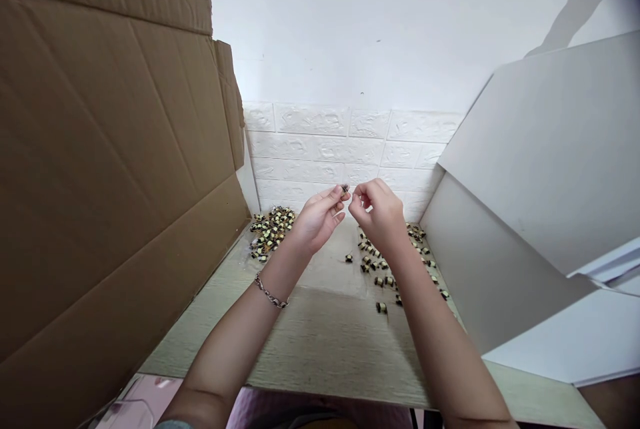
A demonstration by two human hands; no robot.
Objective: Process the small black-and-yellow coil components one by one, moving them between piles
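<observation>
Likely light and stiff, the small spool (345, 188) suits a rim pinch; the left hand (318, 218) grips it in its fingertips. Whether the curled right hand (384, 211) holds anything, I cannot tell.

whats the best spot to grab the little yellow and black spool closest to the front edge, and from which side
I'd pinch the spool by its two dark ends, coming down from above and the front, where the table lies open. It seems to lie on its side, ends facing roughly left and right, and thin strands stick out, so probably best kept clear of the fingertips.
</observation>
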